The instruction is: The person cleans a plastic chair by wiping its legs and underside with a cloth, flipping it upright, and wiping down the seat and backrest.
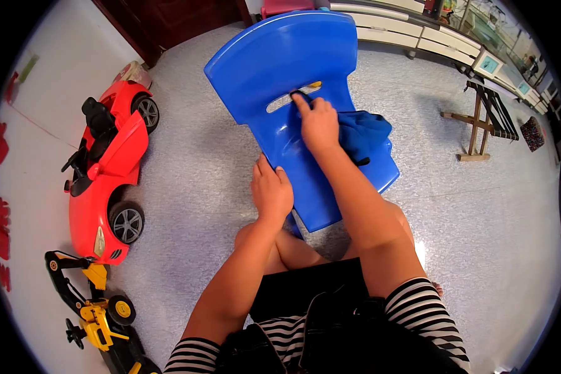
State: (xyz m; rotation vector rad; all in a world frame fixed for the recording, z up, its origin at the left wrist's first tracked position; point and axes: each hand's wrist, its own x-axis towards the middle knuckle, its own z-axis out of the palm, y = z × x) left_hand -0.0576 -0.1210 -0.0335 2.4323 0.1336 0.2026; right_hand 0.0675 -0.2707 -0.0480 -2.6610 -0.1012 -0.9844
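Note:
A blue plastic chair [280, 59] stands in front of me, its backrest at the far side with a slot in it. On the right part of its seat lies a crumpled dark blue cloth [363, 134]. My right hand [320, 124] is beside the cloth, near the slot, with its index finger stretched onto a small dark piece at the slot's edge; whether the other fingers grip the cloth is hidden. My left hand [272, 190] rests against the left edge of the seat, its fingers extended along it.
A red toy car [109, 168] and a yellow and black toy digger [96, 318] stand at the left by the wall. A folding stool [480, 121] is at the right, with a dark patterned object [532, 134] beside it. White drawers [449, 45] line the back.

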